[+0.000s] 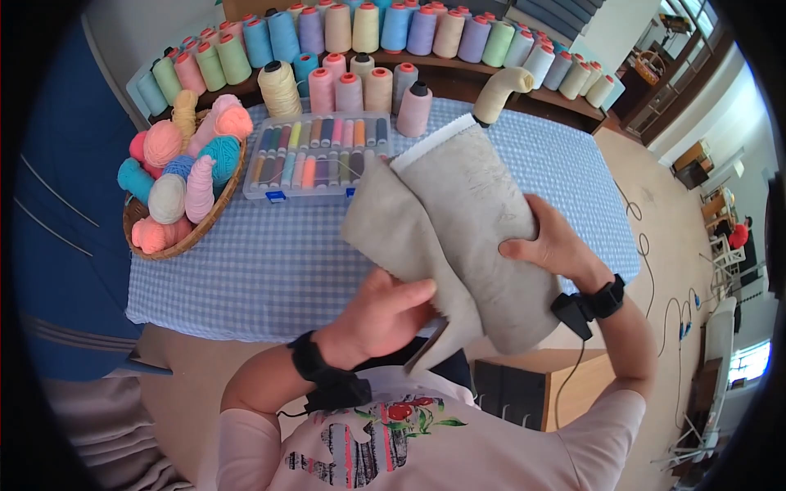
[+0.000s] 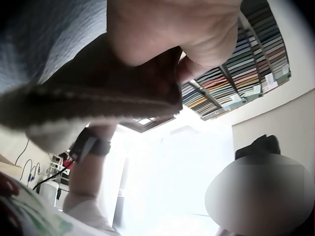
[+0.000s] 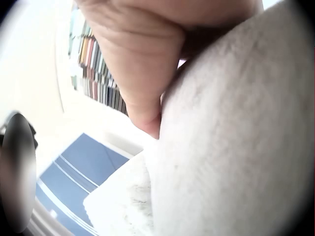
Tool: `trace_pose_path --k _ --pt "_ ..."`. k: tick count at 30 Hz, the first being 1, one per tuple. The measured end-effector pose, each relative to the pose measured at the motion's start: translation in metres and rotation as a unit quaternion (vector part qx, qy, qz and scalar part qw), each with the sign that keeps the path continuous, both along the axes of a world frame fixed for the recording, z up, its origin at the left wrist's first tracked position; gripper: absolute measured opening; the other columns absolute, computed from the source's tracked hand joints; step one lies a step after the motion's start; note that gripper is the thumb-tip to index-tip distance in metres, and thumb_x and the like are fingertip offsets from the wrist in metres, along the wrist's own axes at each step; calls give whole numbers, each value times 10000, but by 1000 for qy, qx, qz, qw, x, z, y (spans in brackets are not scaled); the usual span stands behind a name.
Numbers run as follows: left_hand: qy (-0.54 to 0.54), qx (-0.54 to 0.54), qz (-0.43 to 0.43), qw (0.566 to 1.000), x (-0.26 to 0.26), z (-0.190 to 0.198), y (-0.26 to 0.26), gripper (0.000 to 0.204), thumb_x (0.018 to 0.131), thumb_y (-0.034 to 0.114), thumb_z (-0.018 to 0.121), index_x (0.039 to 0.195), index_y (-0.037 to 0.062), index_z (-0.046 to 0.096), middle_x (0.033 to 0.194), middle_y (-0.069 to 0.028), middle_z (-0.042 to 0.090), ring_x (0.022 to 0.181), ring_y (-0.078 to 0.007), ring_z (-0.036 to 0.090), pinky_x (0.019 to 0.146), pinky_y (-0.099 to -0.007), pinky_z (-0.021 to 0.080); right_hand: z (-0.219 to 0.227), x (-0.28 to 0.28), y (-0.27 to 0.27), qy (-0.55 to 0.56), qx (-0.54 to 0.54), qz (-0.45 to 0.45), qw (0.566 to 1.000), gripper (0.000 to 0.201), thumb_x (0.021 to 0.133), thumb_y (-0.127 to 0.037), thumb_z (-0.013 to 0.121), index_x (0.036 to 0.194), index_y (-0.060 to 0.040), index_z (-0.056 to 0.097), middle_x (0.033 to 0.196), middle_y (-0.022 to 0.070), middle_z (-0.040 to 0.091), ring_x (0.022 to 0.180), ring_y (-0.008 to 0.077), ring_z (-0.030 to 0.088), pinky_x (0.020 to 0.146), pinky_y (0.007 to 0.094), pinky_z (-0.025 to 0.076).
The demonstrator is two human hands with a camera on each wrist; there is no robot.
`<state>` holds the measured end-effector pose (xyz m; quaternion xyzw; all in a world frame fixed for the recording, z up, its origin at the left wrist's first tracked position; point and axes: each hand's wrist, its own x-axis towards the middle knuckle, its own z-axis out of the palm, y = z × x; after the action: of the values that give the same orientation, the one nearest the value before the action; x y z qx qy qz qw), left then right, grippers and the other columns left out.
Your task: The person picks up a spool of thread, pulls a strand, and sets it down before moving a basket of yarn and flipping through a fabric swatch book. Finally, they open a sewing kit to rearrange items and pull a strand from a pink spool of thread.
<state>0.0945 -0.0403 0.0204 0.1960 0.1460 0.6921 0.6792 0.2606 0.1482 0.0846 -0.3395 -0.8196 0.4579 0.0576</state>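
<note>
A grey, short-napped piece of fabric (image 1: 483, 213), folded or loosely rolled with a white strip at its far end, is held up over the near side of the table. My right hand (image 1: 558, 237) grips its right side, thumb on top; the right wrist view shows the thumb pressed against the fuzzy surface (image 3: 236, 128). On the left, my left hand (image 1: 381, 315) pinches the loose flap (image 1: 393, 221) near its lower edge, thumb above and fingers hidden beneath. The left wrist view has the fabric's zigzag-cut edge (image 2: 98, 105) running below that hand.
A blue checked tablecloth (image 1: 246, 286) covers the table. Beyond the fabric lie a case of small thread spools (image 1: 319, 155) and a basket of yarn balls (image 1: 225, 204). Large thread cones (image 1: 336, 29) line the back shelf. A wooden drawer cabinet (image 1: 573, 389) stands below, by my right arm.
</note>
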Motion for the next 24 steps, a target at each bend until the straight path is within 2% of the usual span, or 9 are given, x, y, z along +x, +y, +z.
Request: trace_pose_path --k 1,4,8,12,16,18,20,22,24 --pt "-48 13 -5 999 13 -4 9 487 878 22 540 1331 98 378 1302 -45 470 1214 -217 458 983 -428 408 4 1 7 -61 178 4 982 789 617 -363 770 1178 100 464 1128 268 506 1069 335 521 917 374 436" --pt "-33 44 28 998 38 -24 35 380 907 36 503 1271 119 433 1180 -55 553 1065 -193 542 932 -406 438 11 -4 20 -121 254 36 959 802 604 -391 768 1179 82 468 1112 281 496 1070 388 493 919 401 428" --pt "-75 -25 39 996 35 -33 49 456 925 61 485 1350 154 348 1036 -52 591 1005 -200 562 918 -411 438 -26 -11 53 -182 227 57 955 784 613 -505 730 1078 99 547 1070 306 520 1012 404 521 891 413 441" --pt "77 -43 -2 996 33 -34 39 636 944 127 473 1450 215 98 865 -30 536 1006 -219 559 891 -440 444 -43 -13 67 -157 151 67 974 820 628 -574 716 1065 105 573 1086 309 531 1036 400 523 894 413 438" --pt "3 -93 -24 995 32 -42 40 592 945 322 491 1428 231 160 1108 -29 517 1150 -231 477 943 -464 409 -42 -5 68 -161 138 58 976 850 644 -538 742 1183 80 520 1146 276 533 1097 366 515 929 390 420" --pt "-38 -99 -43 993 38 -38 43 599 934 362 510 1422 248 181 1259 -31 479 1229 -223 421 991 -464 374 -43 6 74 -4 -164 110 980 987 619 -495 802 1342 23 374 1256 235 491 1181 313 473 999 367 373" --pt "-19 -144 -52 988 40 -42 38 609 928 289 533 1422 188 191 1349 -58 423 1254 -214 406 1020 -441 360 -42 11 74 -7 -163 112 980 1005 621 -440 814 1373 9 320 1272 215 487 1197 298 463 1014 360 359" --pt "297 -115 -89 944 42 -33 34 497 944 179 478 1388 67 286 1350 -85 433 1218 -215 465 994 -384 408 -40 13 68 -12 -166 117 979 1033 623 -385 825 1404 -6 265 1289 196 482 1212 284 453 1030 353 345" --pt "220 -187 -92 953 43 -18 36 460 923 31 429 1365 39 302 1342 -114 430 1177 -231 505 972 -389 436 -32 8 56 -1 -79 123 989 916 645 -303 781 1364 17 312 1219 192 530 1151 288 506 981 344 386"
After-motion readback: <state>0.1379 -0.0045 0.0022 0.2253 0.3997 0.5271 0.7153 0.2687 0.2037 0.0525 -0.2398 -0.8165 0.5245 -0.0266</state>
